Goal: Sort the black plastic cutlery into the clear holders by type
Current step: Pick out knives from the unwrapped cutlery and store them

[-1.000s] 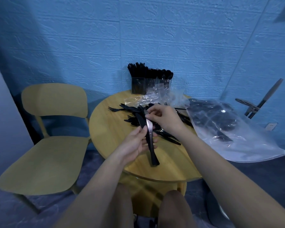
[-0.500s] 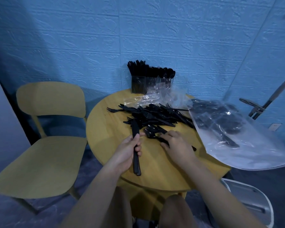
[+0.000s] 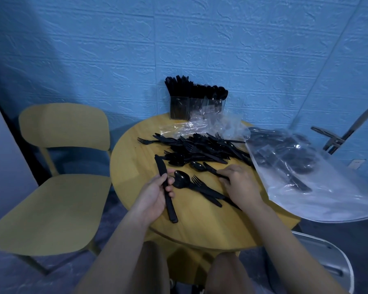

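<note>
Grasping black knives [image 3: 165,187] in left hand [image 3: 152,196], right hand [image 3: 239,185] pinching a spoon [image 3: 202,167], no legible writing.

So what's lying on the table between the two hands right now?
In the head view, a black spoon and a fork lie side by side between the left hand, which grips a knife, and the right hand.

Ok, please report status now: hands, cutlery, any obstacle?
Left hand grips black plastic knives. Right hand on a black plastic spoon. Crumpled clear bag before clear holders.
</note>
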### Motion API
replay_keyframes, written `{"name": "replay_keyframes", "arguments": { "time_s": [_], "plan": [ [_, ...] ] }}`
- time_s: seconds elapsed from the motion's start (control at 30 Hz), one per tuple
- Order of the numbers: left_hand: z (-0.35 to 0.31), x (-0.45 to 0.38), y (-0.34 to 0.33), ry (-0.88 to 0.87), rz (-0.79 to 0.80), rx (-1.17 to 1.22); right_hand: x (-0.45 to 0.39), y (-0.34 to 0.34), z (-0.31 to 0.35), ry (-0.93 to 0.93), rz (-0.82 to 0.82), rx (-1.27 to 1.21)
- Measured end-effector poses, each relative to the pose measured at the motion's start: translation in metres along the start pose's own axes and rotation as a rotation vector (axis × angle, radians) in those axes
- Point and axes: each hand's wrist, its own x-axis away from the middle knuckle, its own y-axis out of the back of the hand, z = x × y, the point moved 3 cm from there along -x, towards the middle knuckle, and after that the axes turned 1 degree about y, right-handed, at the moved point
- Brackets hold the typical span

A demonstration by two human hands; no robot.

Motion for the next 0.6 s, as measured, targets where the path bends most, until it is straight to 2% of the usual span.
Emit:
{"name": "replay_keyframes", "arguments": {
  "time_s": [0.1,0.27,0.43,0.6],
  "plan": [
    [-0.001,0.002,0.001,-0.003,0.002,0.009,0.007,-0.004,0.011,0.040,-0.006,-0.121],
    [-0.006,0.004,0.005,-0.005,-0.011,0.079,0.015,-0.004,0.029,0.095,0.046,-0.168],
    [-0.008,0.006,0.008,0.003,-0.009,0.145,-0.001,0.014,0.010,-0.141,-0.006,-0.220],
    [-0.002,0.006,0.007,0.020,-0.011,0.166,-0.031,0.007,0.028,-0.239,0.185,-0.160]
  ]
}}
